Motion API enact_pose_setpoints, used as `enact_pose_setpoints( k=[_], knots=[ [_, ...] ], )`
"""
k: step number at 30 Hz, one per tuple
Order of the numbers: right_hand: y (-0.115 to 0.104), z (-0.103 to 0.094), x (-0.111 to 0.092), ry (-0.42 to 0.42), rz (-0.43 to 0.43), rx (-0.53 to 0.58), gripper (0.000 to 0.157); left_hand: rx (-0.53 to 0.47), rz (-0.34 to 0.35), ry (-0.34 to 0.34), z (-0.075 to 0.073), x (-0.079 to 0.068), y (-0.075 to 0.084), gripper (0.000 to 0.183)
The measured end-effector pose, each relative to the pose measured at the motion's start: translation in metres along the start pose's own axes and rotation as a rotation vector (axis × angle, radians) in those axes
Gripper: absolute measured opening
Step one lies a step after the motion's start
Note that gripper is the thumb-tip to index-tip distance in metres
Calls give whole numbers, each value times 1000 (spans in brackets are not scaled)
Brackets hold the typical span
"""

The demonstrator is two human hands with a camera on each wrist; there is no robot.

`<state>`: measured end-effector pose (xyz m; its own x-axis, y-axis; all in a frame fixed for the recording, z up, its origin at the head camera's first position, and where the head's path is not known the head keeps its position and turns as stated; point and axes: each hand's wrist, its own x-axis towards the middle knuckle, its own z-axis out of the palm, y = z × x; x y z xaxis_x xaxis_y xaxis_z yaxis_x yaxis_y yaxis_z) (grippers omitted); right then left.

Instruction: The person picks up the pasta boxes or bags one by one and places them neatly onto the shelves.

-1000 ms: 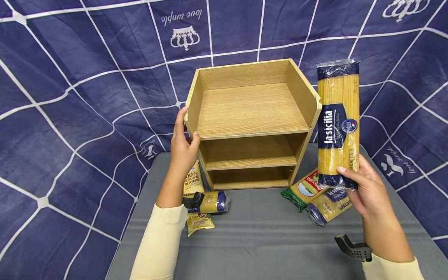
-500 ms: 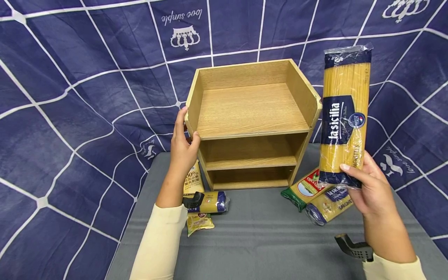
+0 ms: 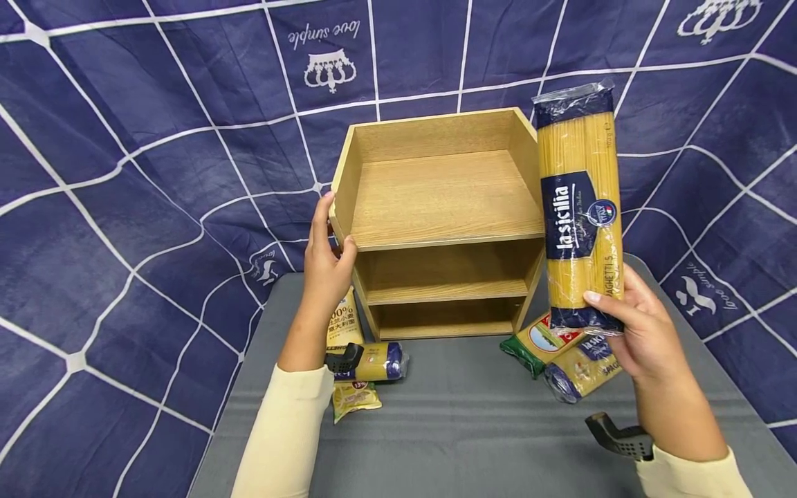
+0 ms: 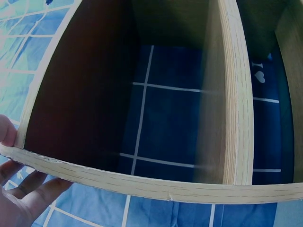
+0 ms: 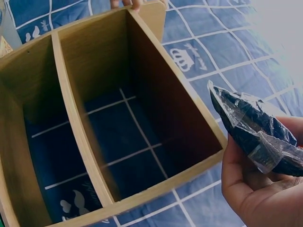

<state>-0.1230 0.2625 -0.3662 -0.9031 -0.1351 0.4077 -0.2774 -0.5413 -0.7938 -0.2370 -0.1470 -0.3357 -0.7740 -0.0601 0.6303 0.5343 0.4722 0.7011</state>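
A clear-wrapped pack of spaghetti (image 3: 579,214) with dark blue ends and label stands nearly upright in the air, tilted slightly left. My right hand (image 3: 647,332) grips it by the lower end, thumb across the front. In the head view the pack covers part of the right side of a wooden shelf (image 3: 442,194). My left hand (image 3: 326,277) holds that shelf's left side panel. In the left wrist view, the thumb and fingers of my left hand (image 4: 23,198) lie on opposite sides of the board. The right wrist view shows one dark end of the pack (image 5: 255,127).
Right of the shelf lie a green-and-red pasta pack (image 3: 548,342) and another spaghetti pack (image 3: 585,366). On the left, partly behind my forearm, are a pale yellow packet (image 3: 344,321), a blue-ended pasta pack (image 3: 380,360) and a small yellow packet (image 3: 356,399). Grey cloth (image 3: 461,429) covers the table.
The spaghetti pack in my right hand rose and went right, then swung back left, now overlapping the shelf's right side and leaning left. My left hand stays on the shelf.
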Motion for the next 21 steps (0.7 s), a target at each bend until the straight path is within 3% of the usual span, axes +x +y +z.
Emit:
enact_pose_setpoints(
  k=[10,21],
  knots=[
    [8,9,6,-11,90,-113,49,-5,-6,-7,1,1,1,76],
    [20,16,13,-55,153,-85,47,13,18,9,2,-1,-2,76]
  ],
)
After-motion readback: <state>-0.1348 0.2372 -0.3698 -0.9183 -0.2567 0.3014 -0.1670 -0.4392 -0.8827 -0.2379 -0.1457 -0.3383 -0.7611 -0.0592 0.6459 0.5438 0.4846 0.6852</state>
